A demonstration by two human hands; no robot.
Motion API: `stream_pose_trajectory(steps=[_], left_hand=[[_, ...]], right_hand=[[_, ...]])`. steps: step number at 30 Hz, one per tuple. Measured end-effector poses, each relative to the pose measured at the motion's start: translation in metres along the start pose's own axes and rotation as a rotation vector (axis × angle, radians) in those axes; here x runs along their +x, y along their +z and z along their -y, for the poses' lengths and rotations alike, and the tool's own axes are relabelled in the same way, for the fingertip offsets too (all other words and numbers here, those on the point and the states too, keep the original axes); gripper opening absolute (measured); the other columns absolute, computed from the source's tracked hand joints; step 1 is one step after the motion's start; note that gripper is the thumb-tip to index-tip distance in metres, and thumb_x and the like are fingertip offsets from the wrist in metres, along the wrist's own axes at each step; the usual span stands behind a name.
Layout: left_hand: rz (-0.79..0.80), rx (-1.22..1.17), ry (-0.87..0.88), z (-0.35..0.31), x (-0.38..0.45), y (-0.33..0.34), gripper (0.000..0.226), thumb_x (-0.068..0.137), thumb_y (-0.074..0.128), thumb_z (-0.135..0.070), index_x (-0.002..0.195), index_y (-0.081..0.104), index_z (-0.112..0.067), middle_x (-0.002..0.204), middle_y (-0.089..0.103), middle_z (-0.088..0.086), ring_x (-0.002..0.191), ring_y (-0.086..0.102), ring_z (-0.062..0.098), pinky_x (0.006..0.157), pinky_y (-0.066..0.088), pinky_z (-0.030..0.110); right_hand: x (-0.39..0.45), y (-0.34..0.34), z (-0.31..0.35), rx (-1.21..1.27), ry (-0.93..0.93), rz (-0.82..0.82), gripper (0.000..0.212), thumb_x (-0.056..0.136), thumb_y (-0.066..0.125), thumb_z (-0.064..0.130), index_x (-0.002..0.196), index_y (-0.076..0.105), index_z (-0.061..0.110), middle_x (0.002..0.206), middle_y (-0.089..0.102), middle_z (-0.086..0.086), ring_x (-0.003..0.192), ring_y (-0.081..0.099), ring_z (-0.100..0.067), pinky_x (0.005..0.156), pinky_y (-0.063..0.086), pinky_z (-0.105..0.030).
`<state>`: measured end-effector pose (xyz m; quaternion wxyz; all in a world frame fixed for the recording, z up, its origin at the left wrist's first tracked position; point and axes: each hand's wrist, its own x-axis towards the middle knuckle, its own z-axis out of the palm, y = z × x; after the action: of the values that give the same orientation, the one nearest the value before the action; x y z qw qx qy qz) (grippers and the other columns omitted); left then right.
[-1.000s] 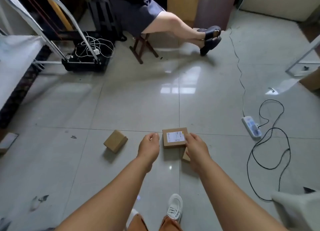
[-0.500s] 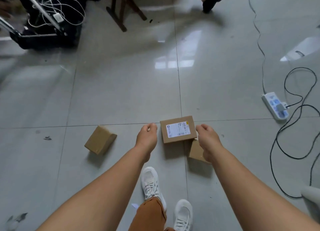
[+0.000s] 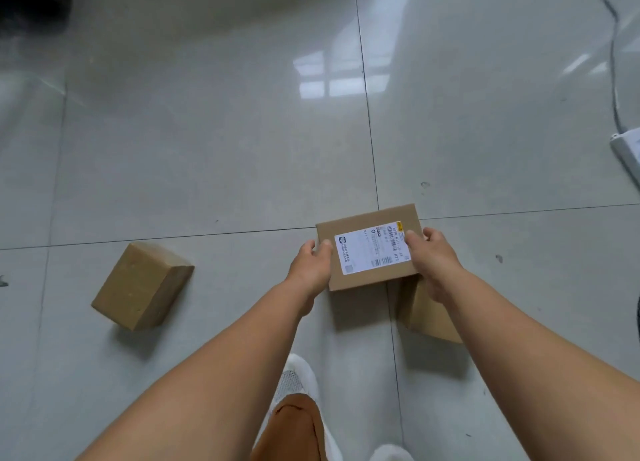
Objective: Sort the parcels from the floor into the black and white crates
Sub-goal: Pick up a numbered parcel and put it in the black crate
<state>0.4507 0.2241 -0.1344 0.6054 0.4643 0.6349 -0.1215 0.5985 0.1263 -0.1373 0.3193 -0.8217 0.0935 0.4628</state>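
A brown cardboard parcel with a white shipping label (image 3: pixel 370 247) sits in the middle of the tiled floor, resting partly on a second plain parcel (image 3: pixel 427 313) beneath its right end. My left hand (image 3: pixel 311 266) grips its left edge, thumb on top. My right hand (image 3: pixel 431 261) grips its right edge, fingers over the label's corner. A third plain brown parcel (image 3: pixel 140 286) lies tilted on the floor to the left, apart from both hands. No crate is in view.
A white power strip (image 3: pixel 628 154) with a dark cable (image 3: pixel 611 45) lies at the right edge. My white shoes (image 3: pixel 298 381) and an orange trouser leg stand just below the parcels. A dark object fills the top left corner.
Both hands have closed in from either side and taken hold of the labelled parcel. The view has dropped closer to the floor, so the seated person and the black case have left the frame.
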Motion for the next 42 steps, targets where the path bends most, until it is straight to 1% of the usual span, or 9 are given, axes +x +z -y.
stream_pose_trajectory(steps=[5,8,12,17,22,27,33,38,42], left_hand=[[0.019,-0.010,-0.090,0.010,0.043,0.010,0.064,0.096,0.032,-0.054,0.150,0.024,-0.019,0.153,0.032,0.000,0.138,0.033,0.025,0.109,0.027,0.039],[0.072,-0.085,-0.103,0.013,0.051,0.015,0.058,0.096,0.031,-0.052,0.142,0.037,-0.017,0.138,0.050,-0.003,0.127,0.046,0.021,0.106,0.034,0.035],[0.023,-0.227,-0.069,0.004,0.028,0.011,0.042,0.099,0.027,-0.051,0.111,0.054,-0.021,0.101,0.063,-0.008,0.096,0.058,0.012,0.086,0.039,0.031],[-0.092,-0.331,-0.061,-0.024,-0.039,-0.018,0.057,0.096,0.018,-0.061,0.126,0.052,-0.026,0.094,0.064,-0.002,0.077,0.056,0.009,0.058,0.041,0.028],[-0.181,-0.439,-0.040,-0.058,-0.128,-0.055,0.064,0.095,0.017,-0.063,0.132,0.048,-0.021,0.111,0.062,0.007,0.082,0.056,0.015,0.069,0.043,0.033],[-0.264,-0.544,-0.011,-0.089,-0.218,-0.094,0.066,0.090,0.023,-0.066,0.119,0.054,-0.015,0.115,0.062,0.007,0.079,0.054,0.017,0.064,0.040,0.029],[-0.289,-0.628,0.108,-0.109,-0.326,-0.127,0.052,0.094,0.019,-0.064,0.096,0.060,-0.032,0.099,0.063,-0.002,0.082,0.057,0.014,0.068,0.043,0.029],[-0.343,-0.753,0.194,-0.092,-0.408,-0.159,0.062,0.091,0.015,-0.069,0.094,0.061,-0.028,0.107,0.065,0.005,0.110,0.057,0.029,0.107,0.035,0.054],[-0.405,-0.845,0.205,-0.072,-0.469,-0.184,0.065,0.085,0.030,-0.074,0.096,0.060,-0.017,0.102,0.065,0.011,0.096,0.058,0.029,0.083,0.046,0.043]], right_hand=[[0.039,0.011,-0.006,-0.070,-0.020,0.014,0.049,0.099,0.044,0.033,0.144,0.032,0.019,0.125,0.054,-0.004,0.100,0.045,-0.019,0.083,0.034,-0.032],[0.046,0.015,-0.008,-0.087,0.001,0.020,0.063,0.097,0.046,0.039,0.151,0.019,0.022,0.147,0.040,-0.004,0.123,0.044,-0.026,0.097,0.035,-0.039],[0.027,0.007,-0.004,-0.083,0.004,0.009,0.068,0.092,0.043,0.052,0.151,0.018,0.030,0.151,0.032,-0.002,0.129,0.040,-0.028,0.093,0.035,-0.039],[-0.035,-0.015,0.023,0.039,-0.003,0.022,0.095,0.054,0.030,0.084,0.141,0.031,0.045,0.139,0.044,-0.006,0.115,0.053,-0.030,0.097,0.045,-0.052],[-0.134,-0.049,0.075,0.177,0.019,0.049,0.061,0.088,0.030,0.070,0.122,0.047,0.022,0.112,0.056,-0.006,0.085,0.055,-0.018,0.064,0.042,-0.029],[-0.216,-0.081,0.117,0.186,-0.055,0.106,0.059,0.091,0.030,0.065,0.104,0.061,0.016,0.112,0.061,-0.005,0.096,0.055,-0.020,0.081,0.032,-0.033],[-0.312,-0.112,0.162,0.157,-0.187,0.148,0.052,0.093,0.030,0.064,0.123,0.049,0.026,0.115,0.048,0.004,0.105,0.045,-0.018,0.090,0.030,-0.034],[-0.384,-0.127,0.182,0.161,-0.239,0.268,0.061,0.093,0.028,0.067,0.103,0.060,0.017,0.103,0.062,-0.004,0.101,0.055,-0.026,0.087,0.044,-0.039],[-0.447,-0.115,0.192,0.113,-0.273,0.383,0.056,0.094,0.034,0.064,0.106,0.056,0.014,0.094,0.057,0.002,0.097,0.055,-0.024,0.080,0.041,-0.034]])
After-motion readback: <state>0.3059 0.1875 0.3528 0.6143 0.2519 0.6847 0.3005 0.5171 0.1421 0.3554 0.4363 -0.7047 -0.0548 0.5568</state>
